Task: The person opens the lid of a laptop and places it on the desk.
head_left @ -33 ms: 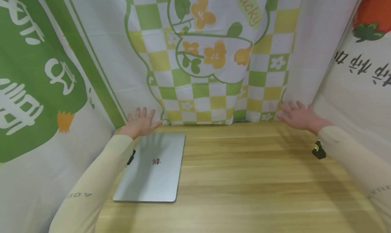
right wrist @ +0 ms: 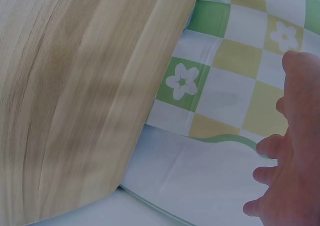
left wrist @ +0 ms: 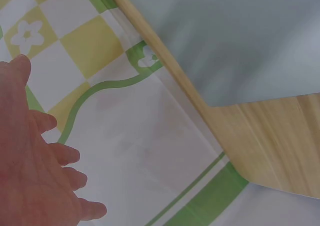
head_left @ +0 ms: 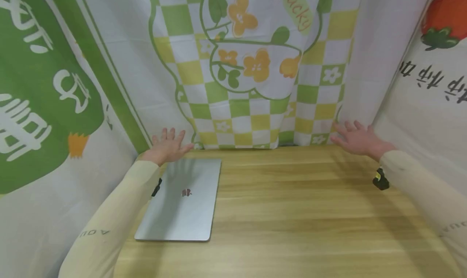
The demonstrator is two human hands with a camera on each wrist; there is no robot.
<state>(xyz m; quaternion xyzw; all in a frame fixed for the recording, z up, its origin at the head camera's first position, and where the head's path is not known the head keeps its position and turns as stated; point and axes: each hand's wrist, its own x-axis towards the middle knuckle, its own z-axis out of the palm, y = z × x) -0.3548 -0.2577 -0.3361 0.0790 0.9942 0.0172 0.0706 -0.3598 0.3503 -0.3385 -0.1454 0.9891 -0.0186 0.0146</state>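
A closed silver laptop (head_left: pixel 193 213) with an apple logo lies on the left part of the wooden table (head_left: pixel 292 213). Above its far edge my left hand (head_left: pixel 168 146) is held up with fingers spread, holding nothing; its shadow falls on the lid. Over the table's far right side hovers my right hand (head_left: pixel 359 139), also empty, fingers extended. In the left wrist view the left hand (left wrist: pixel 35 161) is apart from the laptop (left wrist: pixel 240 40). The right wrist view shows the right hand (right wrist: pixel 295 146) beyond the table edge, in front of the cloth.
A green and yellow checked curtain (head_left: pixel 240 116) hangs behind the table's far edge. Printed cloth walls stand at the left (head_left: pixel 43 213) and right (head_left: pixel 419 107). A small black object (head_left: pixel 381 180) is at the right wrist, another (head_left: pixel 157 187) at the left.
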